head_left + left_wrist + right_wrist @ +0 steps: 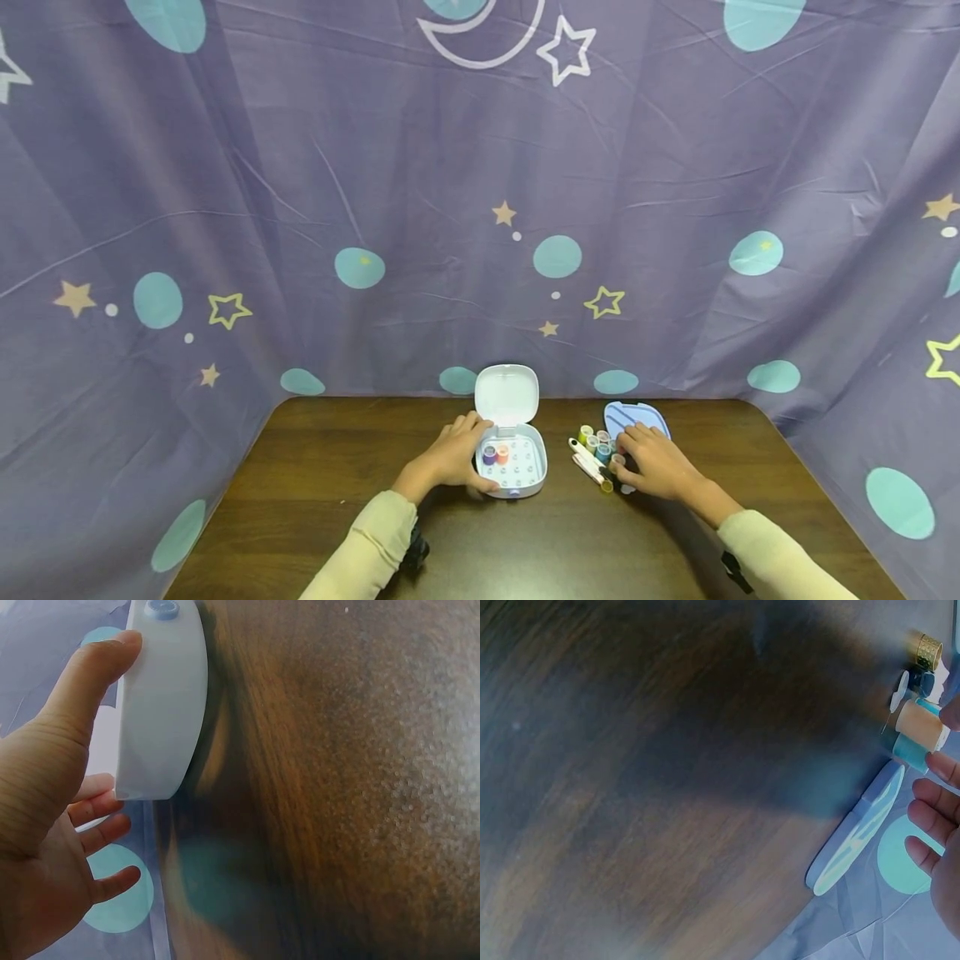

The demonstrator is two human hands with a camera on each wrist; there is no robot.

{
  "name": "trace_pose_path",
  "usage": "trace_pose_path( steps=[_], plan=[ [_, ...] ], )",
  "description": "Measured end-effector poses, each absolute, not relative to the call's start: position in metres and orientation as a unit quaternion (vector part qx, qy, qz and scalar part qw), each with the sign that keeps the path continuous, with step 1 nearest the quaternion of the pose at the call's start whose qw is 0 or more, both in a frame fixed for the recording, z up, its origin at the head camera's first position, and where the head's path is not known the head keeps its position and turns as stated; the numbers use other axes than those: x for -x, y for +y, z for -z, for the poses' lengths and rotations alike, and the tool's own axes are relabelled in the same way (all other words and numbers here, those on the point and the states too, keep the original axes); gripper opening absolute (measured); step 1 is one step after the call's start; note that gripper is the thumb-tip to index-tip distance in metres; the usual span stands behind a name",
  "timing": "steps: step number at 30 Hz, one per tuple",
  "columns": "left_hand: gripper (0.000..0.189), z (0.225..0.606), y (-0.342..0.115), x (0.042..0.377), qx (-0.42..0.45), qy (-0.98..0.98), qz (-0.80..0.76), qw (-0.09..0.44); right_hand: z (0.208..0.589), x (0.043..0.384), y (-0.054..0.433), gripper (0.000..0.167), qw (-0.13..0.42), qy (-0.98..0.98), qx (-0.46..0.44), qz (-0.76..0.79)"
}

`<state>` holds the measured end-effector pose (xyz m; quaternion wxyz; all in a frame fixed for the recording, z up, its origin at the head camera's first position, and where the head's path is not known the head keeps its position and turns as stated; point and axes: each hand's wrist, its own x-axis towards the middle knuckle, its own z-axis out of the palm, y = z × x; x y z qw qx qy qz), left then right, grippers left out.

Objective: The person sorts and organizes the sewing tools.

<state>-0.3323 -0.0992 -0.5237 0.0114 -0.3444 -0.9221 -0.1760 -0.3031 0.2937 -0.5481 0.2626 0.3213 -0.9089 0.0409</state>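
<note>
A white sewing box (531, 487) stands with its lid (507, 395) raised; a purple spool (490, 455) and an orange spool (502, 454) sit on pegs at its left. My left hand (454, 454) grips the box's left end, thumb on the front wall (161, 712), fingers at the far corner. My right hand (660, 467) is beside a group of thread spools (592, 443), its thumb and fingertips spread about a peach spool (919, 726). Whether they touch it cannot be told. A teal spool (910, 752) stands just behind.
Right of the box lie a white slender tool (582, 451), another slim item (585, 467) and a gold ring-like thimble (929, 652). A blue tray-like piece (637, 415) lies at the table's back edge. A purple patterned curtain (450, 208) hangs behind the wooden table (330, 467).
</note>
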Motion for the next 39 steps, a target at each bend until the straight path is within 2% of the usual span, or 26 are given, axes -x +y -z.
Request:
trace_pose_path(
  steps=[8,21,33,39],
  plan=[
    [0.102,0.526,-0.097,0.332,0.344,-0.924,0.163,0.021,0.55,0.303,0.297,0.026,0.278,-0.9,-0.331,-0.052],
    [0.103,0.526,-0.096,0.33,0.351,-0.925,0.141,0.033,0.547,0.303,0.296,0.019,0.324,-0.876,-0.349,-0.079],
    [0.102,0.519,-0.095,0.333,0.354,-0.927,0.122,0.017,0.531,0.309,0.267,0.019,0.32,-0.862,-0.378,-0.11],
    [0.102,0.517,-0.097,0.332,0.358,-0.926,0.12,0.026,0.515,0.314,0.244,0.018,0.309,-0.86,-0.388,-0.118]
  ],
)
